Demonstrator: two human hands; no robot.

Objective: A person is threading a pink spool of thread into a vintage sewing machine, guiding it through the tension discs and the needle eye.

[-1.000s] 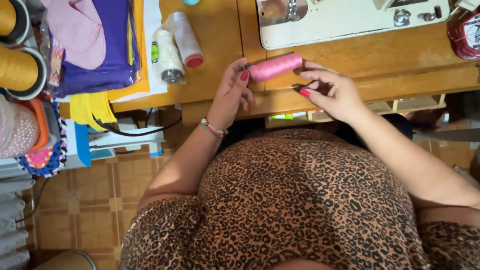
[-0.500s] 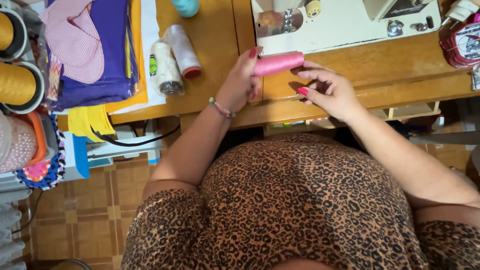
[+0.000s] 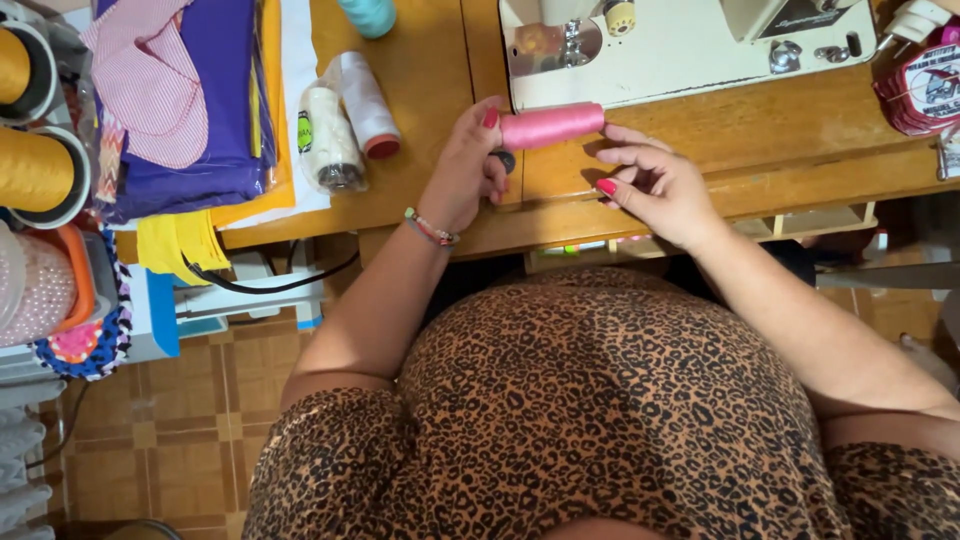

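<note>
Pink thread spool (image 3: 552, 126) lies on its side in your left hand (image 3: 467, 170), held just above the wooden table (image 3: 440, 90) at the front edge of the cream sewing machine (image 3: 690, 45); your fingers are curled round its near end, closed firmly on it, while the far end juts out bare toward your right hand (image 3: 655, 180). That right hand sits just beside the spool's free end without touching it, fingers loosely bent and thumb and forefinger drawn close together as if pinching something fine; whether a strand of thread is between them is too thin to tell, so I cannot say it has hold of anything. To the left of your wrist, two more spools rest on the table, a white spool (image 3: 328, 145) in clear wrap and a pale spool with a red end (image 3: 367, 105), next to a stack of folded purple cloth (image 3: 190, 110) and a yellow sheet beneath it; a teal spool (image 3: 366, 14) peeks in at the top edge, and large yellow cones (image 3: 35, 165) stand at the far left. My worry is the grip: you hold the pink spool by one end only, so a tug on the thread from the right could tilt it out of your fingers and send it rolling off the table edge, which is close under your hands. A loose end could also snag on your bracelet (image 3: 430, 228), or unwind and tangle if the spool turns freely.
</note>
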